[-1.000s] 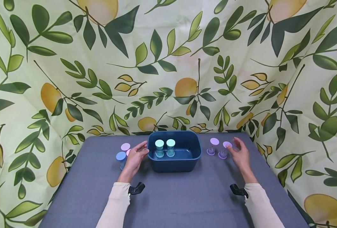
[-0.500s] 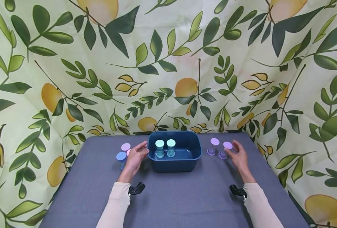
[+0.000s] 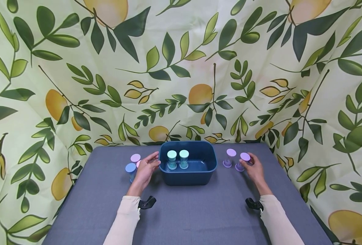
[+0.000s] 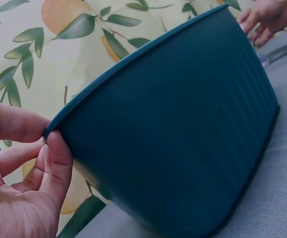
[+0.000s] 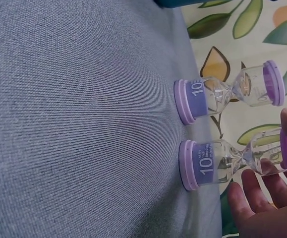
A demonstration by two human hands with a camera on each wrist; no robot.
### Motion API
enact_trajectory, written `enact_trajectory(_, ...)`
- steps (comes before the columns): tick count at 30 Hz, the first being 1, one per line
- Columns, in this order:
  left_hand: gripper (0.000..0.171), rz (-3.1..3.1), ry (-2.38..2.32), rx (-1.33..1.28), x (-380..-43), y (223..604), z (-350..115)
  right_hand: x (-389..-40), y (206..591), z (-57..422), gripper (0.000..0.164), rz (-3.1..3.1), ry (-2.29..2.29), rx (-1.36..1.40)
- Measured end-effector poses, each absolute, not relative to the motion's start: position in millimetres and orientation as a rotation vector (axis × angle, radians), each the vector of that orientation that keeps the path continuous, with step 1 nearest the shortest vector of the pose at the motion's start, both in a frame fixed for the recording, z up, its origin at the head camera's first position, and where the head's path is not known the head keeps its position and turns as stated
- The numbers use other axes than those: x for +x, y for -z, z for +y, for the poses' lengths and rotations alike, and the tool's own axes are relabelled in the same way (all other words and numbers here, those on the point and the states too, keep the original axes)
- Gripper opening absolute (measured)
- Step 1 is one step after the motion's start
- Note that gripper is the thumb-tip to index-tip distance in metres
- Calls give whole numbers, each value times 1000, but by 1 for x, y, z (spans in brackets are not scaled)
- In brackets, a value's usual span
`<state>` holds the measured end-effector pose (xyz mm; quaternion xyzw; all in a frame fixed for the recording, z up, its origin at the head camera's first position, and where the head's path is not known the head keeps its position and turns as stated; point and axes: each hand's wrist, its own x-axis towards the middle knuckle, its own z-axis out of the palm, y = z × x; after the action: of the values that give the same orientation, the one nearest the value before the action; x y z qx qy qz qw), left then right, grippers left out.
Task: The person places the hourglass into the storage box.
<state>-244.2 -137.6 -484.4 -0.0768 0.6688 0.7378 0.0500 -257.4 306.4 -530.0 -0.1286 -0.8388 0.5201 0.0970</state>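
My left hand [image 3: 145, 172] pinches the left rim of a dark blue plastic bin [image 3: 185, 178], thumb and finger either side of the edge [image 4: 98, 87]. Two mint-green sand timers [image 3: 172, 160] stand inside the bin, toward its left. Over on the right, my right hand [image 3: 256, 170] has thumb and fingers around the top cap of the nearer purple sand timer [image 5: 205, 161], which stands upright on the table. A second purple sand timer [image 5: 198, 99], marked 10 like the first, stands beside it, apart from the hand.
Left of the bin, a blue sand timer [image 3: 131, 168] and pink-capped ones [image 3: 135, 158] stand close together, partly hidden behind my left hand. A grey cloth [image 3: 199, 214] covers the table. Leaf-and-fruit printed fabric [image 3: 181, 85] hangs behind and at both sides.
My right hand has moved slightly left, its thumb and fingers closing around the nearer purple sand timer's cap. My left hand and the bin stay in place.
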Motion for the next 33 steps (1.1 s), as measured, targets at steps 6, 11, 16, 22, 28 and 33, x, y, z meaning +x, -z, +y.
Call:
enact_trajectory(6, 47, 2033, -2240, -258, -244, 485, -137, -260, 532, 306, 59, -2464, -1520, -385)
enact_trajectory(11, 48, 2029, -2243, -243, -245, 486, -137, -258, 532, 306, 56, -2467, -1517, -415)
enact_trajectory(16, 49, 2024, -2250, -220, -244, 486, -137, -252, 528, 304, 58, -2467, -1561, -443)
enact_trajectory(22, 47, 2023, -2247, -243, -245, 486, -137, -242, 521, 303, 65, -2487, -1560, -449)
enact_trajectory(28, 48, 2021, -2248, -241, -243, 484, -138, -234, 511, 301, 64, -2499, -1520, -418)
enact_trajectory(33, 48, 2027, -2252, -224, -243, 484, -138, -227, 502, 299, 66, -2508, -1517, -418)
